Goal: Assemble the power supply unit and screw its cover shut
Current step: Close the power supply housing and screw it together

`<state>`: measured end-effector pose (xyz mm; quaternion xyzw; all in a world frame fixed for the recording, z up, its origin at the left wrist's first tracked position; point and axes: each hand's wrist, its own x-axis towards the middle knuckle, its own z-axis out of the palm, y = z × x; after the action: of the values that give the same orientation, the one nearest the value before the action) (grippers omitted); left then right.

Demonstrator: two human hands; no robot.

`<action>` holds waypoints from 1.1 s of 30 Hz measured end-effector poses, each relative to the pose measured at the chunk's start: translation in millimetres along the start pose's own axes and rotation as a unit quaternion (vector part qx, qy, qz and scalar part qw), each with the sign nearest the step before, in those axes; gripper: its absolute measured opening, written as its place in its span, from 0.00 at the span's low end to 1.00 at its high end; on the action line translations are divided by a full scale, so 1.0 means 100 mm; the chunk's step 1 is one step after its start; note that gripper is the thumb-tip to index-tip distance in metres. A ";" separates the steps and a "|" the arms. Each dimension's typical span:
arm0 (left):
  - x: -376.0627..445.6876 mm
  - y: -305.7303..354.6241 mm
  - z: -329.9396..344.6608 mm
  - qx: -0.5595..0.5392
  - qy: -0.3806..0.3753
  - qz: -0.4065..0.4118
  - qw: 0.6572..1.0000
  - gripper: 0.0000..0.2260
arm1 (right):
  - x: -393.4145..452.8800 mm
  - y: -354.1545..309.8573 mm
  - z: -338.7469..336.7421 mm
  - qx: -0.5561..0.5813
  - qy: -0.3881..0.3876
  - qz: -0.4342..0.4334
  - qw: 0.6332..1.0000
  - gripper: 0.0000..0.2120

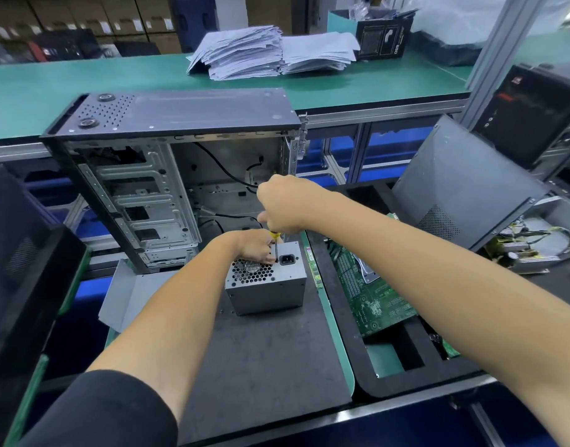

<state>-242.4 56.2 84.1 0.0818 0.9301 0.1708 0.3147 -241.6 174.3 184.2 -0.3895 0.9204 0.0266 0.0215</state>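
Observation:
A grey metal power supply unit [270,290] stands on the dark mat [261,356], its fan grille and black power socket facing up. My right hand [282,204] grips a yellow-handled screwdriver [275,241] held upright, with the tip down on the unit's top face beside the socket. My left hand [256,246] rests on the top of the unit next to the shaft, fingertips at the tip. Whether a screw sits under the tip is hidden.
An open computer case [167,175] stands just behind the unit. A grey metal panel [129,295] lies to its left. A green circuit board [370,291] sits in a black tray at right, with another opened unit [519,243] beyond. Paper stacks [264,51] lie on the green bench.

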 end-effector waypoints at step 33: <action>-0.41 -0.14 0.21 -0.237 -0.125 0.042 0.962 0.06 | -0.03 0.09 0.84 0.145 -0.388 -0.039 0.910 0.20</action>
<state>-198.0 38.2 86.6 0.0642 0.8119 0.3879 0.4316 -244.6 188.2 100.5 -0.3770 0.8174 0.0412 0.4337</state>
